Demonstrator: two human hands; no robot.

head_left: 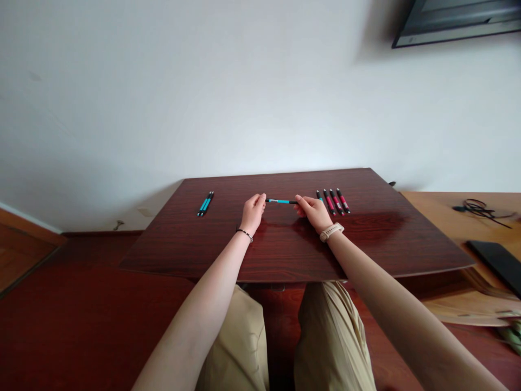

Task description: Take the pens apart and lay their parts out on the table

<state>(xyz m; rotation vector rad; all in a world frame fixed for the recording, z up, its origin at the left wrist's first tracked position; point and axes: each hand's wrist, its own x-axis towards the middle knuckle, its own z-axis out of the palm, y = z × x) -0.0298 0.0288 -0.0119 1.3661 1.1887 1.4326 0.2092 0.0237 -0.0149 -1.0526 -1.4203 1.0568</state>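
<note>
Dark table; both hands pinch teal pen mid-surface.

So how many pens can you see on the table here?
7. Two teal pens lie together at the left; one teal pen is held between the left hand and right hand; one teal-tipped pen and three red pens lie right. The hand may hide others.

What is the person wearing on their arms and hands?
Both arms are bare, with no sleeves and no gloves. The left hand has a thin dark bracelet at its wrist. The right hand has a pale, cream-coloured wristwatch on its wrist.
</note>
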